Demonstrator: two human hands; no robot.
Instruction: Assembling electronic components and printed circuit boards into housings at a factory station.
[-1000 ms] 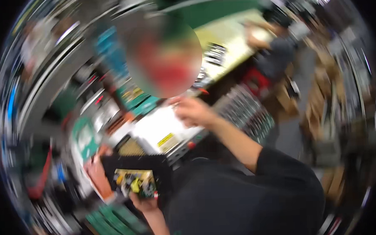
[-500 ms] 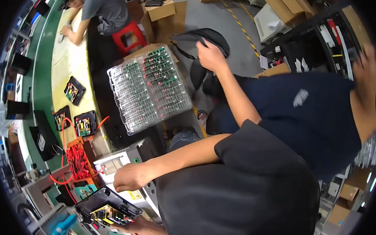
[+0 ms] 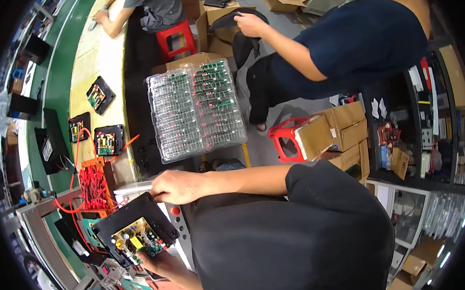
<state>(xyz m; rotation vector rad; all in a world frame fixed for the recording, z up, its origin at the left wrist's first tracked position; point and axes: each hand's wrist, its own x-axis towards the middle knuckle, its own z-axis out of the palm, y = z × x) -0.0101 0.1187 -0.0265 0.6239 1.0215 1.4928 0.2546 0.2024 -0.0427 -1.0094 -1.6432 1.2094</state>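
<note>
My left hand point(image 3: 157, 263), low in the view, grips a black plastic case point(image 3: 111, 226) by its near edge, the thumb against the circuit board inside. The board point(image 3: 138, 240) carries a yellow transformer and several small parts; its open side faces up toward me. At the case's upper corner is my right hand point(image 3: 178, 187), its fingers curled in. Whatever the fingers may hold is hidden. Beside the case, a bundle of red wire leads point(image 3: 93, 187) sits in an orange holder.
Several similar cases with boards, one a black case point(image 3: 109, 141), lie on the yellow bench. A clear tray point(image 3: 156, 125) of green boards stands beyond my right arm. A co-worker in dark blue point(image 3: 357, 41) stands near a red stool point(image 3: 287, 141) and cardboard boxes point(image 3: 348, 124).
The case has risen and turned its inside more toward me. My right hand has moved up and right, to the case's corner. The co-worker has shifted farther off, uncovering the red stool.
</note>
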